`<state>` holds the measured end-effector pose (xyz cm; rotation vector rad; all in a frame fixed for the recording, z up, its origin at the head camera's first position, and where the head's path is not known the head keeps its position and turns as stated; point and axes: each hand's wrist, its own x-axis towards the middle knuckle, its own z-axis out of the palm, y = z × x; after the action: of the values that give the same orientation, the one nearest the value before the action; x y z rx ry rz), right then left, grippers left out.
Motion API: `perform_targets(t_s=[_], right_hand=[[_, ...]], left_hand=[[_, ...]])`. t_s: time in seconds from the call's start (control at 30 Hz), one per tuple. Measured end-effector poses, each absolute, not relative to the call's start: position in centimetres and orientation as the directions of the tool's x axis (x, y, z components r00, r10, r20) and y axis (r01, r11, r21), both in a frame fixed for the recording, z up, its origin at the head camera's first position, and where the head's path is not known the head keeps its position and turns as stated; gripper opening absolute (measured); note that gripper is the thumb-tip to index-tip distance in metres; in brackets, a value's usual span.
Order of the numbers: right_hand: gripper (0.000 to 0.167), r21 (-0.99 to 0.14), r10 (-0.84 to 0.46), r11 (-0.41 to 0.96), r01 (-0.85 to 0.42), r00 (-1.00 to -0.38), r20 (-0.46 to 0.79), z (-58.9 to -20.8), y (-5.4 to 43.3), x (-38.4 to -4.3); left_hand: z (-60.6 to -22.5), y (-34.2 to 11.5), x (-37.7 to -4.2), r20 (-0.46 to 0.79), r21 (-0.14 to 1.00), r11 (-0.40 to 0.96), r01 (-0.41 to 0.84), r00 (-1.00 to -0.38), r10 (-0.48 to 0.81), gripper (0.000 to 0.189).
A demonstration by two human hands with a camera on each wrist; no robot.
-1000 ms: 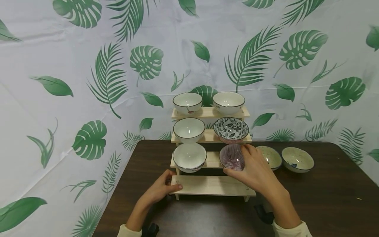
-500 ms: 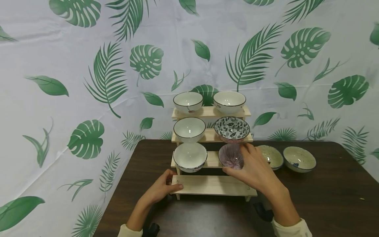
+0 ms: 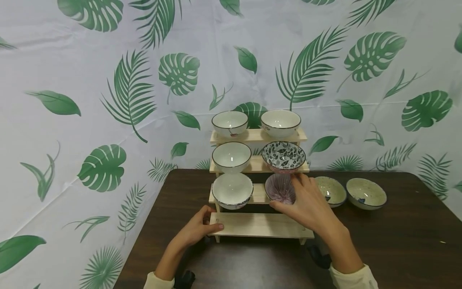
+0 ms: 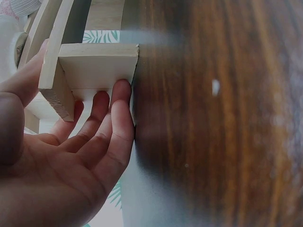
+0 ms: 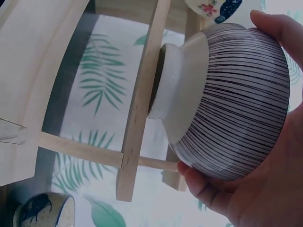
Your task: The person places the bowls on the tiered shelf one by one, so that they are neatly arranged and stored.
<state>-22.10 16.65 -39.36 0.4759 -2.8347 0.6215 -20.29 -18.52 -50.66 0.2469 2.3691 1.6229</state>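
A stepped wooden display rack [image 3: 261, 225] stands on the table. My left hand [image 3: 197, 228] grips the left end of its lowest board, thumb on top; in the left wrist view the fingers [image 4: 120, 111] curl beneath the board, at its leg. My right hand [image 3: 311, 202] holds a purple-striped bowl [image 3: 279, 188] by its right side, thumb at the front, fingers behind. In the right wrist view the foot of this bowl [image 5: 246, 99] meets the edge of the second-lowest board [image 5: 137, 109]. A white bowl [image 3: 232, 190] sits left of it on that tier.
Higher up are a black-floral bowl [image 3: 284, 156], a white bowl [image 3: 231, 156] and two more white bowls, left [image 3: 229, 123] and right [image 3: 280, 123]. Two speckled bowls, one nearer [image 3: 332, 190] and one farther right [image 3: 366, 194], stand on the dark table [image 3: 404, 241]. A leaf-patterned cloth hangs behind.
My right hand has shifted the purple-striped bowl slightly left along its board. The left hand keeps its place on the rack. The head view has moved a little.
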Motion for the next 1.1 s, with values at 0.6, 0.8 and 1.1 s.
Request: perform_targets(t_s=[0.6, 0.8, 1.1], right_hand=[[0.116, -0.396, -0.299, 0.833, -0.385, -0.917, 0.263, -38.8, 17.2, -21.0], [0.119, -0.398, -0.286, 0.844, -0.358, -0.93, 0.23, -38.1, 17.7, -20.4], [0.115, -0.421, -0.275, 0.853, -0.309, -0.951, 0.141, -36.9, 18.8, -19.6]], left_hand=[[-50.6, -18.5, -20.2, -0.099, 0.937, 0.351, 0.01, -0.951, 0.292, 0.055], [-50.8, -18.5, -20.3, -0.102, 0.932, 0.362, 0.008, -0.953, 0.284, 0.054], [-50.8, -18.6, -20.4, -0.101, 0.932, 0.361, 0.011, -0.951, 0.291, 0.055]])
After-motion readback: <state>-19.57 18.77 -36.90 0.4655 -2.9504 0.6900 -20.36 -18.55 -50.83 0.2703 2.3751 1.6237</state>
